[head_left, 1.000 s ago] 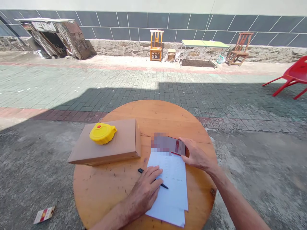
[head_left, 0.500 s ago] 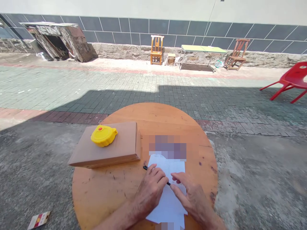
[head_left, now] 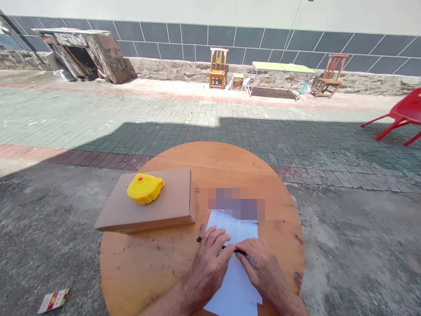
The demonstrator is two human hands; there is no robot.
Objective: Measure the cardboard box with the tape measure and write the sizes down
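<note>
A slim black pen (head_left: 199,239) lies crosswise low over a white sheet of paper (head_left: 230,281) on the round wooden table (head_left: 154,267). My left hand (head_left: 210,263) is around its middle, the fingers stretched over it and the thumb pressed along it. At the pen's right end my right hand (head_left: 259,263) pinches it between thumb and fingers. The pen's left tip sticks out past my left fingers; part of its length is hidden under them. Handwriting shows faintly near the top of the paper. Beyond the paper, a patch is blurred out.
On the table's left stands a closed cardboard box (head_left: 158,206), with a yellow tape measure (head_left: 144,188) on top. A small packet (head_left: 54,300) lies on the ground. Further off are a red chair (head_left: 406,109), two wooden chairs and a green folding table (head_left: 283,67) by the wall.
My right hand has closed on the pen's right end, its fingers drawn together from being apart. My left fingers have spread slightly. The view has shifted a little.
</note>
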